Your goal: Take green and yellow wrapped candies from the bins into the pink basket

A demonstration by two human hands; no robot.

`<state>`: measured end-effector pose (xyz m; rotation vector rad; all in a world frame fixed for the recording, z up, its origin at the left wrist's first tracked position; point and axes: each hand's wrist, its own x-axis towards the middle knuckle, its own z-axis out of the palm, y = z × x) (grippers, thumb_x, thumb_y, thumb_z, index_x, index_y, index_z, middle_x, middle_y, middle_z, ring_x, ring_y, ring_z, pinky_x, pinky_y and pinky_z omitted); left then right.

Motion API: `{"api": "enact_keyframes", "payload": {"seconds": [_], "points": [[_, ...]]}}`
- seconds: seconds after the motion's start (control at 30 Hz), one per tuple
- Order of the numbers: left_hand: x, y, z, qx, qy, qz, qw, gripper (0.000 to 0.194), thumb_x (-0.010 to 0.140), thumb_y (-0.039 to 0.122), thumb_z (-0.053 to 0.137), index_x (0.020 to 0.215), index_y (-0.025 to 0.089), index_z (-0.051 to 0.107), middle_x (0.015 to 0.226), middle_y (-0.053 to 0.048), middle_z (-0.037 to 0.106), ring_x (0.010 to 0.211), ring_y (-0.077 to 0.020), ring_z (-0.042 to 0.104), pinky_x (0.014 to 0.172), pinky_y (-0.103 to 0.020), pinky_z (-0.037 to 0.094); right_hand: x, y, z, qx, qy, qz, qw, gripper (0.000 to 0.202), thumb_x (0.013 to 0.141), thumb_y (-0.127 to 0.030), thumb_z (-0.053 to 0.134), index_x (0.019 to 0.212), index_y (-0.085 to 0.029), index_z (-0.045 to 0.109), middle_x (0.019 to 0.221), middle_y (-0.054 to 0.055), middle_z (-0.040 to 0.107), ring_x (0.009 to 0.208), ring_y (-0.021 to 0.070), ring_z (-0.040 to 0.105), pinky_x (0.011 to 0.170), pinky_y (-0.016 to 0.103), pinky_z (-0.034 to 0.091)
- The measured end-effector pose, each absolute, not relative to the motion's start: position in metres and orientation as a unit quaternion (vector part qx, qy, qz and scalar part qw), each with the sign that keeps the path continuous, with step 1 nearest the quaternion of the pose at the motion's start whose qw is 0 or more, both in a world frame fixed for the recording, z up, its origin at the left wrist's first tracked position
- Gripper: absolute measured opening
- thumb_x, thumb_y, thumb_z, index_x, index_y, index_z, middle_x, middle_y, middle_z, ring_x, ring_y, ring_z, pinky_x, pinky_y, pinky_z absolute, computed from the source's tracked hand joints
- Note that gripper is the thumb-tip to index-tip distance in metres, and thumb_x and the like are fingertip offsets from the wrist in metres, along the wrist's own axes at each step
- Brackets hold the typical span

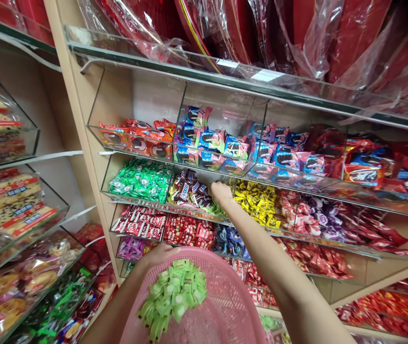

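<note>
My left hand grips the far left rim of a pink plastic basket with holes in its wall. A heap of light green wrapped candies lies in the basket, toward its left side. My right hand reaches into a clear shelf bin, its fingers curled; whatever they hold is hidden. Beside those fingers lie brown-wrapped Snickers bars. A few light green wrappers show just below the right hand. Yellow-wrapped candies fill the bin to its right, green-wrapped candies the one to the left.
Glass-fronted shelves hold red packets, blue-pink biscuit packs and purple-white candies. A glass shelf edge runs above, with red items in plastic over it. On the left, another rack carries packaged biscuits. A wooden upright separates the racks.
</note>
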<state>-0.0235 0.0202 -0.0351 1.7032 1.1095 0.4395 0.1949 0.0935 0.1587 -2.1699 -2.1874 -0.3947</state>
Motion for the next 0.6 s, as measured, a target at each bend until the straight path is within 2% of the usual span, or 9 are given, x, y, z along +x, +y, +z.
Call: {"api": "enact_keyframes", "payload": {"seconds": [0.17, 0.4, 0.6], "points": [[-0.023, 0.019, -0.032, 0.705, 0.467, 0.185, 0.501, 0.046, 0.066, 0.060, 0.043, 0.057, 0.015, 0.052, 0.053, 0.004, 0.040, 0.053, -0.0091, 0.032, 0.051, -0.021, 0.025, 0.192, 0.093, 0.157, -0.714, -0.692, -0.103, 0.041, 0.034, 0.082, -0.035, 0.041, 0.100, -0.013, 0.058, 0.100, 0.017, 0.059, 0.091, 0.0216, 0.057, 0.074, 0.029, 0.043], [-0.024, 0.023, -0.038, 0.717, 0.458, 0.181, 0.494, 0.050, 0.066, 0.063, 0.040, 0.057, 0.015, 0.052, 0.052, 0.004, 0.039, 0.052, -0.0088, 0.031, 0.050, -0.021, 0.025, 0.188, 0.090, 0.156, -0.732, -0.666, -0.126, 0.072, 0.030, 0.084, -0.029, 0.037, 0.096, -0.013, 0.059, 0.096, 0.015, 0.059, 0.090, 0.0202, 0.057, 0.070, 0.026, 0.043], [-0.029, 0.024, -0.045, 0.708, 0.459, 0.186, 0.503, 0.048, 0.066, 0.062, 0.042, 0.058, 0.015, 0.051, 0.052, 0.004, 0.037, 0.052, -0.0086, 0.029, 0.050, -0.021, 0.025, 0.191, 0.079, 0.180, -0.705, -0.689, -0.138, 0.097, 0.033, 0.084, -0.033, 0.035, 0.100, -0.014, 0.057, 0.095, 0.014, 0.061, 0.085, 0.0203, 0.059, 0.068, 0.027, 0.042]]}}
